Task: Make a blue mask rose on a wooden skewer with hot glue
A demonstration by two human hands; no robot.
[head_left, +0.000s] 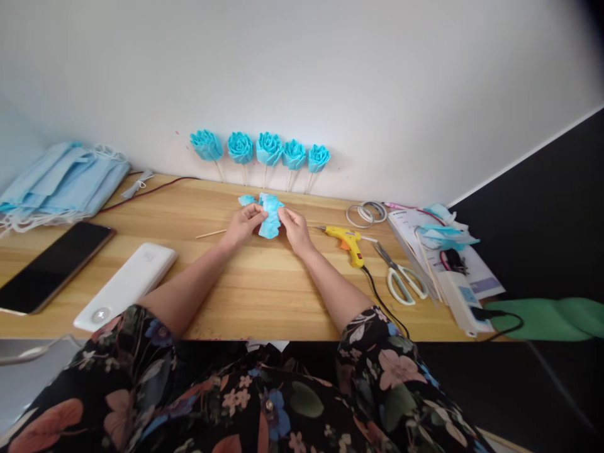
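Note:
Between my two hands is a crinkled piece of light blue fabric [270, 221], held upright over the table. My left hand [244, 221] pinches its left edge, and my right hand [293, 228] pinches the right edge. Just behind lies another small blue scrap [246, 200], partly hidden by my left hand. A thin wooden stick [211, 233] rests on the table, one end passing behind my left hand. Against the wall lean several blue fabric roses [269, 149] on thin sticks. To the right of my right hand lies a yellow hot glue gun [346, 241].
White-handled scissors [401, 277], tape rolls [367, 214], papers [410, 236] and a white power strip [465, 305] occupy the right side. On the left are stacked blue face masks [66, 179], a black phone [54, 267] and a white power bank [126, 286]. The wall stands behind the wooden table [264, 296].

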